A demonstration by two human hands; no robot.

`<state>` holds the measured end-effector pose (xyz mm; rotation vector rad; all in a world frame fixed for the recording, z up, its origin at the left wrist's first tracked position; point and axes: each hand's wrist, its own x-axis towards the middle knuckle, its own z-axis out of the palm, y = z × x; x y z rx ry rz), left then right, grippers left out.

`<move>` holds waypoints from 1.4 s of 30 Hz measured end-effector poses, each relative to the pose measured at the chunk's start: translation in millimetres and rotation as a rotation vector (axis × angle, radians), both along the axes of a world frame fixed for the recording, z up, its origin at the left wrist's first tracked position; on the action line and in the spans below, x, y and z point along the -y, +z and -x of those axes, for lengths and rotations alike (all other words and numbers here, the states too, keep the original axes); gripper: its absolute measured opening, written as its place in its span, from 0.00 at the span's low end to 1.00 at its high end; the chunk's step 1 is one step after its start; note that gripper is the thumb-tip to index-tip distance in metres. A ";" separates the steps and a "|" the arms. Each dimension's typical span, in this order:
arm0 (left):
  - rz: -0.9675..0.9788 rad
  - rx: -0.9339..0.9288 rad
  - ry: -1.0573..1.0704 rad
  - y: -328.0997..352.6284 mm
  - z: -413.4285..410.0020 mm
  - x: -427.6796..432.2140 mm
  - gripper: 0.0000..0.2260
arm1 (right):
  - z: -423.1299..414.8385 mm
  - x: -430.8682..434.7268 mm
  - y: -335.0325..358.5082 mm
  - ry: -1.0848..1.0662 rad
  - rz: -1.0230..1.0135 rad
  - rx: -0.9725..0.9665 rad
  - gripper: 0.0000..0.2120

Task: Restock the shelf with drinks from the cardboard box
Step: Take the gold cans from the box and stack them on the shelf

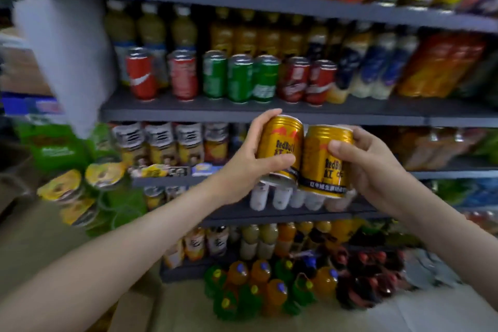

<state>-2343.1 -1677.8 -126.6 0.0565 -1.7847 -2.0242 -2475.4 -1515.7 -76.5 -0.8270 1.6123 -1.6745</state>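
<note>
Two gold Red Bull cans are held up in front of the grey shelf (242, 113). My left hand (250, 159) grips the left can (280, 143), which tilts a little to the right. My right hand (366, 164) grips the right can (320, 162), thumb across its front. The two cans touch side by side, just below the shelf board that carries red cans (141, 75) and green cans (239, 78). A flap of brown cardboard (134, 312) shows at the bottom left; whether it belongs to the box I cannot tell.
Shelves above and below are packed with bottles and cans. Large orange, green and dark bottles (269, 288) stand on the floor under the hands. Green packs of yellow-lidded cups (80, 186) are stacked at the left. A white post (67, 48) rises at the left.
</note>
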 end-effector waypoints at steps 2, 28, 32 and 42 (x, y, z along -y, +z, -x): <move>0.073 -0.019 -0.028 23.2 45.2 -29.7 0.33 | 35.3 -37.8 17.5 -0.067 0.036 -0.055 0.32; 0.412 -0.415 0.167 216.1 383.5 -26.9 0.32 | 442.4 -45.9 194.6 -0.103 0.215 -0.526 0.23; 0.408 -0.455 0.286 218.8 404.3 -32.5 0.32 | 491.8 -25.1 205.6 0.022 0.091 -0.699 0.22; 0.398 -0.460 0.540 237.9 443.6 -55.9 0.33 | 559.3 10.5 250.1 0.341 -0.319 -1.334 0.35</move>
